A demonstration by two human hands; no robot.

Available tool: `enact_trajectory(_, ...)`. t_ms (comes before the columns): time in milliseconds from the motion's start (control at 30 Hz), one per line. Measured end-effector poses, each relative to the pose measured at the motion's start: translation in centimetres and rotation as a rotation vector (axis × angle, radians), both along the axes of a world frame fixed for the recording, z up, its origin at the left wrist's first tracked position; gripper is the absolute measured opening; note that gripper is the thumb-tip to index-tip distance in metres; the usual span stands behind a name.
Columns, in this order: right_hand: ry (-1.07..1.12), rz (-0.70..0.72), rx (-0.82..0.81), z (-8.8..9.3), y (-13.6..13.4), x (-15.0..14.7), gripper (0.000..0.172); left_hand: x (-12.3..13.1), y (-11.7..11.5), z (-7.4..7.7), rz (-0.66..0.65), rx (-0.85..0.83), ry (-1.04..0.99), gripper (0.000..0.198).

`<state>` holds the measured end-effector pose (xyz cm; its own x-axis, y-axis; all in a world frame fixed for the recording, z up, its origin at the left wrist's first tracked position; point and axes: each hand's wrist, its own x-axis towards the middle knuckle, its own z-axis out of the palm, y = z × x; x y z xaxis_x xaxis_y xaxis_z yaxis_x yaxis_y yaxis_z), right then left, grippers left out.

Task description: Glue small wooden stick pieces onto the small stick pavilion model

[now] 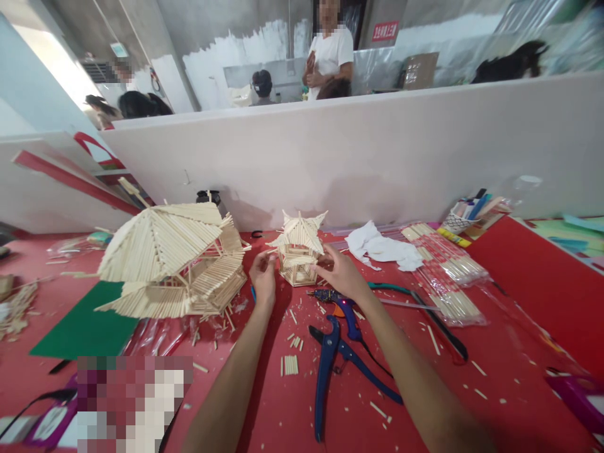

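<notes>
A small pavilion model [298, 248] made of thin wooden sticks stands on the red table [519, 296]. My left hand [263, 277] pinches its left lower edge, fingers closed on the sticks. My right hand [340, 270] touches the right side of the model with curled fingers. A larger stick house model [170, 261] sits to the left, partly on a green cutting mat [85, 327].
Blue cutters [330, 365] and a blue glue gun [342, 308] lie in front of my right arm. Bundled sticks in plastic [448, 270], a white cloth [382, 248] and stick offcuts are scattered about. A white partition [377, 151] stands behind; a person in white stands beyond it.
</notes>
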<state>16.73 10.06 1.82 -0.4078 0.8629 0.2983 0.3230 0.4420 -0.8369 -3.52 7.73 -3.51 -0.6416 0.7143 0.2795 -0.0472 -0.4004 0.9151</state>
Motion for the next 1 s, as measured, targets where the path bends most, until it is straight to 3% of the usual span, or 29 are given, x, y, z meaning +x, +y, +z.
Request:
enact_trajectory(100, -0.011, -0.052, 0.027, -0.2, 0.5, 0.4, 0.03, -0.6, -0.4, 0.1, -0.083, 0.026, 0.006, 0.022)
enact_trajectory(267, 0.012, -0.175, 0.078, -1.4, 1.9, 1.7, 0.032, -1.3, -1.3, 0.5, -0.334, -0.004, 0.075, 0.027)
enact_trajectory(433, 0.071, -0.214, 0.087, -2.2, 2.9, 2.5, 0.025, -1.4, -2.0, 1.2, -0.531, -0.041, 0.153, 0.036)
enact_trajectory(667, 0.082, -0.216, 0.094, -2.3, 3.0, 2.5, 0.024, -1.2, -2.0, 1.9, -0.545, -0.064, 0.151, 0.046)
enact_trajectory(1000, 0.076, -0.197, 0.076, -2.5, 3.0, 2.6, 0.026, -0.8, -1.7, 2.0, -0.481, -0.081, 0.197, 0.038)
